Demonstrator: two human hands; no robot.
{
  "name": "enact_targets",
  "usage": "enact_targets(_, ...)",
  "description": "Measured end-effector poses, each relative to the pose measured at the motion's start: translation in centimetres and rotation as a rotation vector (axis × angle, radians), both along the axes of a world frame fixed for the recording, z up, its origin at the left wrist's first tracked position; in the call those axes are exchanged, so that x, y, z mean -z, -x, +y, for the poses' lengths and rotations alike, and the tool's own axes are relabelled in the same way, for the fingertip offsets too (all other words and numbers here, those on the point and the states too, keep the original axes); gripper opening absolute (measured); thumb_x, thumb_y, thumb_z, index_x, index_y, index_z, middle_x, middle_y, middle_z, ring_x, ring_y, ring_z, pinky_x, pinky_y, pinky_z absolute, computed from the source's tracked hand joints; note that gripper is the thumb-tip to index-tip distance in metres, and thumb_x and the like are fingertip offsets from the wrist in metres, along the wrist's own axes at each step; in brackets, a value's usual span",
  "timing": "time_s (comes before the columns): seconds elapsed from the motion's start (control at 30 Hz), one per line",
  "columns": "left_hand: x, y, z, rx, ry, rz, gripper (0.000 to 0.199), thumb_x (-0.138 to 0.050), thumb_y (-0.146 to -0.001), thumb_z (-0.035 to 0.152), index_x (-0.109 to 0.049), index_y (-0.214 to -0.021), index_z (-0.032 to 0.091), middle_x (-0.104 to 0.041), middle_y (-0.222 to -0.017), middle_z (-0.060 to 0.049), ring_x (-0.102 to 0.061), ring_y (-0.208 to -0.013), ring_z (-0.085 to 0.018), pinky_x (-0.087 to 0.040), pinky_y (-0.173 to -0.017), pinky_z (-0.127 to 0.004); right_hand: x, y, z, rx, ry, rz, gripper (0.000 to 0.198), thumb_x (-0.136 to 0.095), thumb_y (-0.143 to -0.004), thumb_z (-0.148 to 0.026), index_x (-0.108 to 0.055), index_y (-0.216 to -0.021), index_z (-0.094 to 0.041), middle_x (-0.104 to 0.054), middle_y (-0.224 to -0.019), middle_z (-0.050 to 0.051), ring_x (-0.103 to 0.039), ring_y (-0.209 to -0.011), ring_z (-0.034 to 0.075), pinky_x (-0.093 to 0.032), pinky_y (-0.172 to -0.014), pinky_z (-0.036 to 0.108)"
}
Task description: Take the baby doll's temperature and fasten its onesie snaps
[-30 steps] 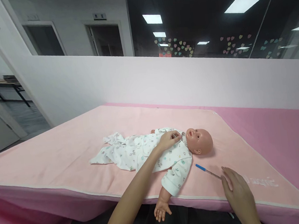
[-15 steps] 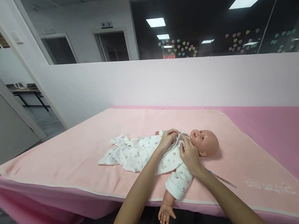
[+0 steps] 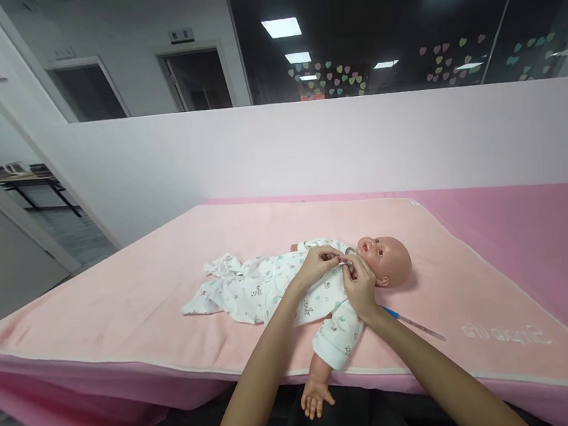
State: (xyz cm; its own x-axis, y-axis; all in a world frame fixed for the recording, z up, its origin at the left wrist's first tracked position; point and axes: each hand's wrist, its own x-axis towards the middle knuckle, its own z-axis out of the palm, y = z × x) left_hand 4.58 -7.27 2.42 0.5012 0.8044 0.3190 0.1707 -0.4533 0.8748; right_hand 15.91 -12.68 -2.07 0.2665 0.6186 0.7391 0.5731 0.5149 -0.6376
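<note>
A baby doll (image 3: 392,261) lies on its back, head to the right, dressed in a white printed baby outfit (image 3: 251,290). My left hand (image 3: 321,263) is over the doll's chest with thumb and fingers pinched together. Close beside it, just below the doll's chin, my right hand (image 3: 359,279) is pinched too. A bit of white fabric tie at the outfit's neckline shows between the fingertips of both hands, mostly hidden by them. The doll's near arm (image 3: 317,387) hangs over the front edge of the table.
A peach blanket (image 3: 135,287) is spread over a pink cloth (image 3: 517,231) on the table. A slim stick with a blue end (image 3: 415,324) lies to the right of my right forearm. Behind the table stands a white half wall (image 3: 308,150) below a dark window.
My hands have come closer together at the neckline. The long white tie seen hanging between them before is now mostly hidden. The view has shifted slightly.
</note>
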Motion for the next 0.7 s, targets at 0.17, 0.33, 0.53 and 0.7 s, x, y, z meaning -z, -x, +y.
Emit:
enact_targets(0.17,-0.04,0.04,0.25,0.022,0.065,-0.036,0.023,-0.055,-0.069,0.016,-0.069,-0.087,0.011,-0.067,-0.077,-0.006,-0.058,-0.075,-0.016,-0.044,-0.069,-0.026,-0.29,-0.16,0.39,0.028,0.06,-0.065,0.022,-0.037,-0.082,-0.019,-0.057,-0.093,-0.018,-0.06,-0.087,0.007,-0.055,-0.075,0.018,-0.045,-0.071,0.032)
enact_targets(0.33,-0.15,-0.04,0.26,-0.003,0.14,-0.093,0.016,-0.062,-0.067,0.019,-0.068,-0.079,0.01,-0.065,-0.071,-0.005,-0.057,-0.068,-0.013,-0.043,-0.064,-0.023,-0.59,-0.38,0.35,-0.031,0.066,-0.122,0.021,-0.037,-0.083,-0.018,-0.057,-0.09,-0.018,-0.058,-0.084,0.005,-0.054,-0.075,0.017,-0.045,-0.072,0.031)
enact_targets(0.53,-0.27,0.36,0.15,0.04,0.104,-0.059,0.026,-0.064,-0.069,0.03,-0.068,-0.085,0.01,-0.063,-0.069,-0.004,-0.053,-0.063,-0.012,-0.041,-0.059,-0.022,-0.35,-0.42,0.37,-0.024,0.076,-0.089,0.022,-0.037,-0.083,-0.018,-0.056,-0.094,-0.018,-0.059,-0.089,0.006,-0.054,-0.077,0.018,-0.045,-0.073,0.032)
enact_targets(0.7,-0.49,0.91,0.26,0.103,0.104,0.041,0.039,-0.069,-0.064,0.029,-0.066,-0.098,0.012,-0.062,-0.067,-0.003,-0.047,-0.055,-0.008,-0.035,-0.051,-0.02,-0.14,-0.35,0.37,-0.02,0.087,-0.069,0.023,-0.036,-0.084,-0.019,-0.054,-0.099,-0.018,-0.059,-0.092,0.007,-0.055,-0.079,0.019,-0.045,-0.071,0.033)
